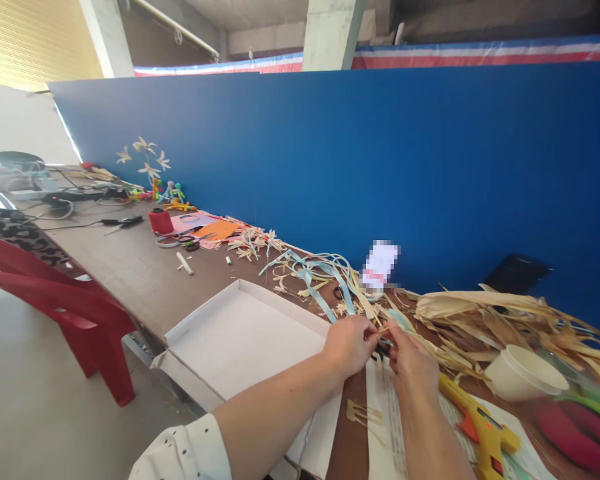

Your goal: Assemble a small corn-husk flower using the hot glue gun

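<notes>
Over the right part of the table, my left hand (351, 345) and my right hand (411, 359) are close together, both closed in a pinch. A thin tan strip (381, 331), perhaps corn husk, runs between their fingertips. Just below the fingers is a dark object, partly hidden, whose kind I cannot make out. Pale blue and cream ribbon-like strips (330, 270) lie tangled beyond my left hand. To the right of my right hand is a pile of dried corn husks (460, 310). Small husk pieces (363, 412) lie below the hands.
An open white cardboard box (260, 333) stands left of my hands. At right are a yellow glue gun (480, 423), a cream cup (523, 373) and a pink roll (575, 430). Farther left are red thread (160, 222), scissors (190, 241), husk flowers (147, 157) and a red chair (90, 313).
</notes>
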